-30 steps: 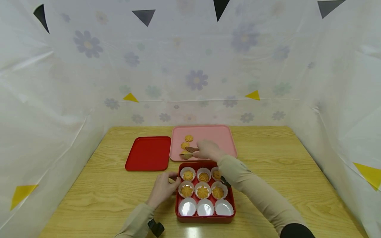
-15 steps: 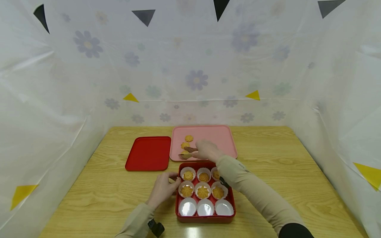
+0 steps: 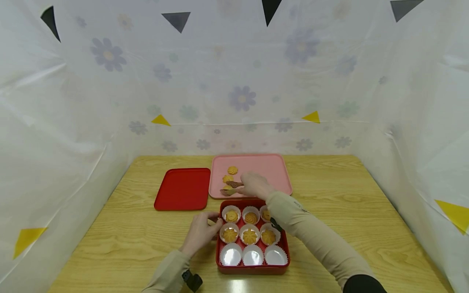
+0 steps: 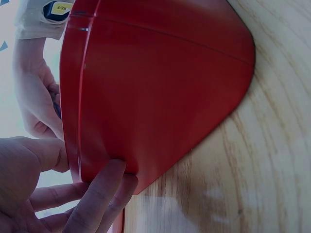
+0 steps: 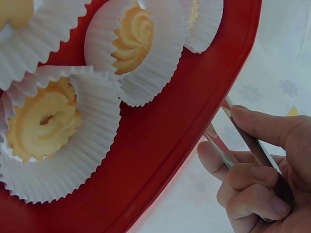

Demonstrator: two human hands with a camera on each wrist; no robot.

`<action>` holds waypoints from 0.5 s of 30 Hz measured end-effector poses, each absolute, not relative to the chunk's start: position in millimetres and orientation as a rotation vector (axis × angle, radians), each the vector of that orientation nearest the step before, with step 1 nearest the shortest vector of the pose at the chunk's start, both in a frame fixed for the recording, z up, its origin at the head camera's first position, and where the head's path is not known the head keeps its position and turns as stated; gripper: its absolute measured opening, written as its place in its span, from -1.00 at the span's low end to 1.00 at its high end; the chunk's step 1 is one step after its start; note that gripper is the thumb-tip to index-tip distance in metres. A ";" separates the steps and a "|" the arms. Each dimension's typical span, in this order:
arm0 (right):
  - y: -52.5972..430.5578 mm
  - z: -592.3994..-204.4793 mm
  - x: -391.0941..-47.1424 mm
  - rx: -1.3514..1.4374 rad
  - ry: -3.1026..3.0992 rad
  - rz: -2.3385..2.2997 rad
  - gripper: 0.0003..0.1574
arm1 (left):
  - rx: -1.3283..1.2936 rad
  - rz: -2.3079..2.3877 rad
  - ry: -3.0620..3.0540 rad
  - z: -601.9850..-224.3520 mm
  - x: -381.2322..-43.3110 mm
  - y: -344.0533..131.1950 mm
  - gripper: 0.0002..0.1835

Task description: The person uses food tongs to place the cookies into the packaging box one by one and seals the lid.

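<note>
My right hand (image 3: 257,186) holds a pair of tongs (image 3: 233,184) over the pink tray (image 3: 269,167). Their tips lie on either side of the nearest cookie (image 3: 226,187); whether they touch it is unclear. In the right wrist view the fingers (image 5: 252,189) curl round the metal tong arms (image 5: 255,143). The red box (image 3: 253,270) stands below the tray, holding white paper cups. Cookies such as the swirled one (image 3: 250,218) fill the two far rows; the nearest row's cups (image 3: 253,255) hold none. My left hand (image 3: 200,232) touches the box's left wall, its fingers extended along the outside.
Two more cookies, a swirl (image 3: 232,170) and a star shape (image 3: 227,179), lie on the pink tray. A flat red tray or lid (image 3: 183,189) lies left of it on the wooden table (image 3: 326,195). A flowered white sheet (image 3: 205,89) hangs behind.
The tong tips have shifted very slightly left over the nearest cookie. My left hand and the box have stayed in place.
</note>
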State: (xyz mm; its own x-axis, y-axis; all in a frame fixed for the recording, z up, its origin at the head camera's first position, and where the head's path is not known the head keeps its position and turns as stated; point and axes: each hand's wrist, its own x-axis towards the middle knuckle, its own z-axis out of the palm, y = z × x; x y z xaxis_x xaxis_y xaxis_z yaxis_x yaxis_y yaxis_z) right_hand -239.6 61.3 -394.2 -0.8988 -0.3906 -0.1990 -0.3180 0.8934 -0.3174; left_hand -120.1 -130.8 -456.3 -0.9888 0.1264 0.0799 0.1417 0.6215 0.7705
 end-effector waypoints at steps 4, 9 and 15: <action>61.3 -394.7 -239.6 -0.542 2.804 -0.418 -0.70 | -0.232 -1.345 -2.809 -456.2 -119.7 -130.9 -0.75; 62.9 -394.2 -239.9 -0.556 2.805 -0.411 -0.70 | -0.220 -1.361 -2.817 -456.2 -120.3 -131.3 -0.74; 68.0 -391.4 -240.2 -0.562 2.819 -0.426 -0.69 | -0.210 -1.398 -2.820 -456.2 -120.9 -131.6 -0.73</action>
State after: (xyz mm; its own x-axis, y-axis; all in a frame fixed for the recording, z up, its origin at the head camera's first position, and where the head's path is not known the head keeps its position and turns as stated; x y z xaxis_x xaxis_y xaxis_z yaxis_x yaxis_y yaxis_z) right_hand -240.2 68.0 -391.4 -0.8986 -0.4041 -0.1711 -0.3356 0.8840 -0.3256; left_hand -120.9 -131.6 -456.2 -0.9911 0.1249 0.0471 0.1131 0.5982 0.7933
